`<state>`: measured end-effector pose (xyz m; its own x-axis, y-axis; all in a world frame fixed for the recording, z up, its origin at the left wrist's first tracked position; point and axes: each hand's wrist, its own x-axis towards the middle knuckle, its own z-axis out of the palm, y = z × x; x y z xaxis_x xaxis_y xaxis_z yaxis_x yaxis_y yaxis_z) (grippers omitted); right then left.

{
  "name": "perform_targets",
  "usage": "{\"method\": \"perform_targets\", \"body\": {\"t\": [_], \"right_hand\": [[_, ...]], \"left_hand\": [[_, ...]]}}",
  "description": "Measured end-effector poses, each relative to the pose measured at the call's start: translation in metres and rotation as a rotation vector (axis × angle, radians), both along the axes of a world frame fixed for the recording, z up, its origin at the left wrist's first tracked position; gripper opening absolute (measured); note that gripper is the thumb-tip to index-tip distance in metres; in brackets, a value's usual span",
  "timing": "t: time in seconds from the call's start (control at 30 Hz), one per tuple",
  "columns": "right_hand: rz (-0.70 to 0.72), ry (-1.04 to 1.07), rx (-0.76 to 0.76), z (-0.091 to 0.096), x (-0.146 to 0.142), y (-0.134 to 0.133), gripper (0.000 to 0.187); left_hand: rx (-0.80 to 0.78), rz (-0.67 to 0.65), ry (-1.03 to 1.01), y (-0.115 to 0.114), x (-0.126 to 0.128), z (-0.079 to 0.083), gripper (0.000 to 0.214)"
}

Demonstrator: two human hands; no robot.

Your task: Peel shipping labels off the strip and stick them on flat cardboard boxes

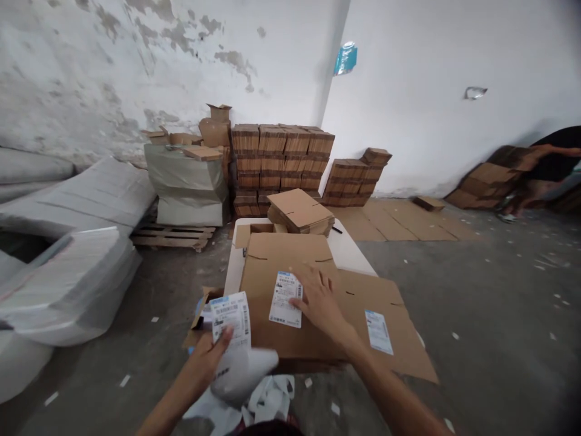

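Observation:
My left hand (211,357) pinches a strip of printed shipping labels (232,321), whose lower end curls round below the hand. Flat under my right hand (320,297) lies a flattened cardboard box (267,251) bearing one shipping label (281,306). The right hand is open, its fingers spread over that label's right edge and the cardboard beside it. To the right, a second flattened box (399,297) carries its own label (379,332). Both boxes rest on a white table (358,248).
Smaller folded cardboard pieces (302,209) are stacked at the table's far end, near a black pen (336,230). An open carton (200,321) stands at the left edge. Bundled cardboard (284,157) lines the wall. White wrapped bundles (68,290) lie left; a person (551,157) bends at far right.

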<state>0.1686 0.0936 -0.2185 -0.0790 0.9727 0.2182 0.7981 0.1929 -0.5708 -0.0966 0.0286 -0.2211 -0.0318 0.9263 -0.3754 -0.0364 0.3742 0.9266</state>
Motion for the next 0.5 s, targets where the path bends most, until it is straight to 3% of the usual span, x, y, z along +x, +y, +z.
{"method": "perform_targets", "body": {"t": [0.07,0.13,0.2,0.4,0.5], "right_hand": [[-0.065,-0.171,-0.057,-0.014,0.018,-0.011,0.051],[-0.263,-0.196,-0.155,-0.025,0.046,-0.021,0.058],[-0.418,-0.052,-0.231,-0.035,0.073,-0.027,0.064],[-0.522,0.517,-0.152,-0.046,0.111,-0.039,0.054],[-0.516,0.645,-0.140,-0.040,0.142,-0.048,0.059]], "left_hand": [[0.103,-0.137,0.131,-0.005,0.010,0.004,0.035],[0.154,-0.180,0.228,-0.006,0.013,0.007,0.037],[0.163,-0.166,0.251,-0.004,0.013,0.006,0.037],[-0.147,-0.026,-0.054,0.004,0.022,-0.008,0.057],[-0.135,0.036,-0.172,0.003,0.035,-0.005,0.059]]}}
